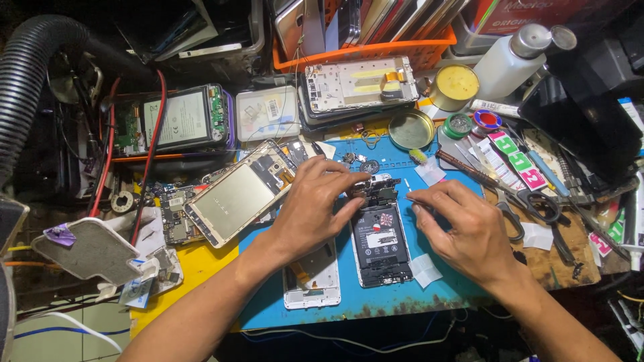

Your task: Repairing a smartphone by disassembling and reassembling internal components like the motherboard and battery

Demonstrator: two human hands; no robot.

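Left hand [315, 214] pinches the opened black smartphone's [381, 245] top while right hand [463, 231] pinches thin metal tweezers [410, 198]; steady, light pressure suits best.

2 bare forearms, left hand [315, 214] and right hand [463, 231] ungloved (no sleeves, rings or watch showing).

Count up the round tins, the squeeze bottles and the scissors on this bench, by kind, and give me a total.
Round tins: 2, an open tin of yellowish paste and an empty green tin
Squeeze bottles: 1, a white bottle
Scissors: 1, black-handled scissors
Total: 4
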